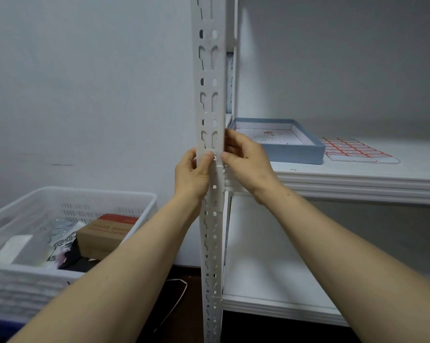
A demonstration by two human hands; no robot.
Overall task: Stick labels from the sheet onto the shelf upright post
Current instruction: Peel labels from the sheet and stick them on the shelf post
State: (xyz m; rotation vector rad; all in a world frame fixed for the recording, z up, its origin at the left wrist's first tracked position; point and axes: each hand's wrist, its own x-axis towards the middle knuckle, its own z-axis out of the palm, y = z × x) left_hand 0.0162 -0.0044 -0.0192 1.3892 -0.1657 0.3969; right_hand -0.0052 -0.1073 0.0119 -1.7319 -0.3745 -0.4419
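The post [210, 100] is seen as a white metal upright, set vertical in the middle of the view and punched along its face with paired slots and round holes. At shelf height it is pinched from either side by the left hand [191, 174] and the right hand [246, 162]. Whether a label is held under the thumbs cannot be told. The label sheet [355, 150] is laid flat on the shelf [357, 184], well apart from the post, and is covered with rows of red-bordered labels.
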